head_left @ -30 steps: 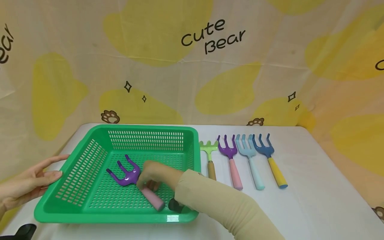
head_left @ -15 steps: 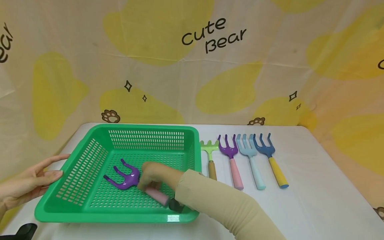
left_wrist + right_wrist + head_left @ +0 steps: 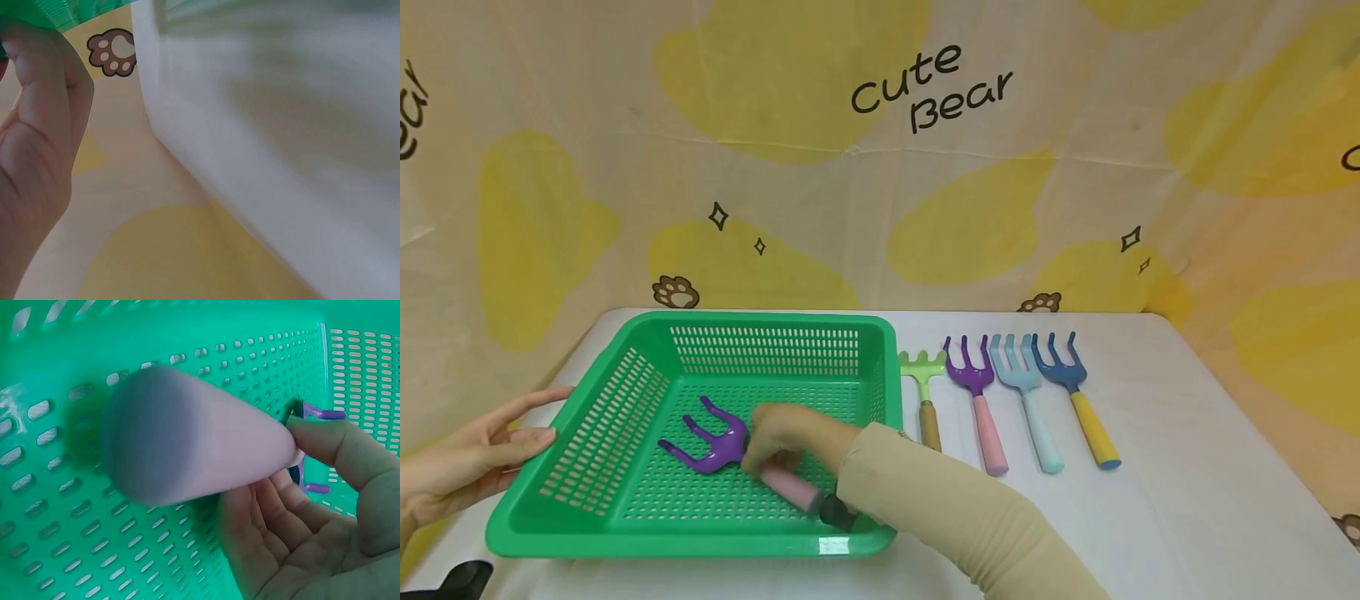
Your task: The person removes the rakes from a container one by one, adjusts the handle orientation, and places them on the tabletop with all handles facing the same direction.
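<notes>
My right hand [image 3: 790, 437] pinches a purple hand rake [image 3: 724, 446] inside the green plastic basket [image 3: 692, 546]. Its pink handle [image 3: 219, 440] passes between thumb and fingers in the right wrist view, the butt end close to that camera. The three purple tines point to the left, low over the basket floor. On the basket's left side, my left hand [image 3: 486, 454] holds the rim, thumb against the outer wall. In the left wrist view the left hand [image 3: 40, 106] has its fingers bent at the green edge, their tips hidden.
Right of the basket, several rakes lie in a row on the white table [image 3: 1187, 467]: light green [image 3: 923, 379], purple with pink handle [image 3: 976, 379], light blue [image 3: 1022, 383] and dark blue with yellow handle [image 3: 1063, 375]. A patterned cloth [image 3: 820, 192] hangs behind.
Inside the basket, the held rake has turned slightly, its tines lower and its handle end shifted right, then stayed there. The left hand and the basket look the same.
</notes>
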The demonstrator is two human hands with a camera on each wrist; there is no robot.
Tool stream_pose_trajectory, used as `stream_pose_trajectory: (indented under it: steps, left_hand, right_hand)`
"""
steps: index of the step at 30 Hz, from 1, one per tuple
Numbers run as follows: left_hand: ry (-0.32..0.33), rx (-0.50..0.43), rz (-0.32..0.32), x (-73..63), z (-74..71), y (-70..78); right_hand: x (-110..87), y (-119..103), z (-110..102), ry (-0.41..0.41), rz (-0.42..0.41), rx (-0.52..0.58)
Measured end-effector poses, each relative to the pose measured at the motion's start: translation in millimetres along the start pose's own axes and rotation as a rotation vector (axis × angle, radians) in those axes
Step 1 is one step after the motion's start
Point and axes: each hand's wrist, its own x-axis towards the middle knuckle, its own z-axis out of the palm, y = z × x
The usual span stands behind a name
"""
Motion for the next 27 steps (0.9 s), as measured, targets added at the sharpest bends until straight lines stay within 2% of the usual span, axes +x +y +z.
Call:
stream_pose_trajectory:
  steps: [9, 13, 17, 27]
  left_hand:
    - [-0.001, 0.001, 0.000, -0.7, -0.6, 0.1]
    - [0.020, -0.001, -0.013, -1.9, -0.4, 0.6]
    - [0.039, 0.010, -0.018, -2.6, 0.2, 0.4]
    - [0.028, 0.003, -0.003, -2.6, 1.2, 0.1]
  right_hand:
    - [-2.7, 0.7, -3.1, -0.094, -0.033, 0.074]
    - [-2.1, 0.2, -2.5, -0.125, -0.032, 0.107]
    - [-1.2, -0.8, -2.4, -0.136, -0.030, 0.139]
    - [-1.0, -3.6, -6.3, -0.143, -0.064, 0.181]
